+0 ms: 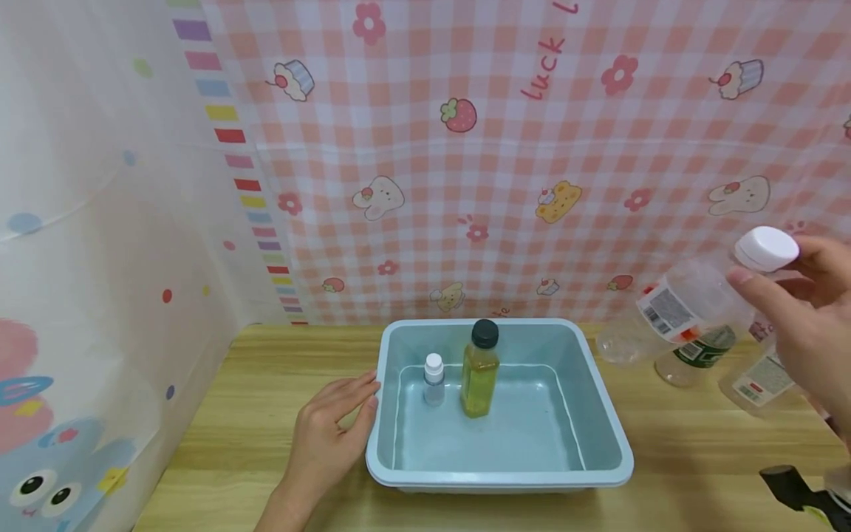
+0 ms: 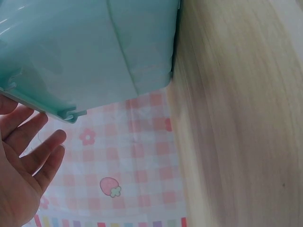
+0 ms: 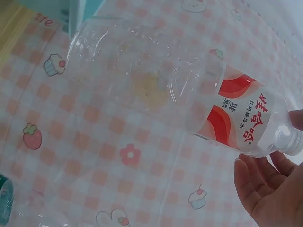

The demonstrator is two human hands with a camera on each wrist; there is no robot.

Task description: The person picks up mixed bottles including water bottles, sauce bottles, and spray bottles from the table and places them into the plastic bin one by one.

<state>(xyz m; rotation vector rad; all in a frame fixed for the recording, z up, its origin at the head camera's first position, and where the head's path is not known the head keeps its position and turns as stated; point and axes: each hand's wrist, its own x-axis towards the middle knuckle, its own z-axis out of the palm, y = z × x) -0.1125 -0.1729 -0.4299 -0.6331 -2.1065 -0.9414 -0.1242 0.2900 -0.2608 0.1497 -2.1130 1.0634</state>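
Observation:
A pale blue plastic basin [image 1: 505,479] sits on the wooden table. My left hand [image 1: 332,425] rests against its left rim, fingers fairly straight, as the left wrist view also shows. At the right, my right hand [image 1: 811,318] grips a clear plastic water bottle [image 1: 714,284] by the neck, just under its white cap. The bottle tilts, its base pointing left toward the basin; its red and white label [image 3: 241,111] faces the right wrist view. Inside the basin stand a small clear bottle with a white cap [image 1: 433,391] and a square bottle of yellow-green liquid with a black cap [image 1: 480,380].
Right of the basin, behind the held bottle, stand a clear bottle with a green label [image 1: 706,351] and another clear bottle with a white label [image 1: 761,380]. A black strap-like piece [image 1: 787,488] shows at the lower right. A pink checked curtain [image 1: 425,162] hangs behind the table.

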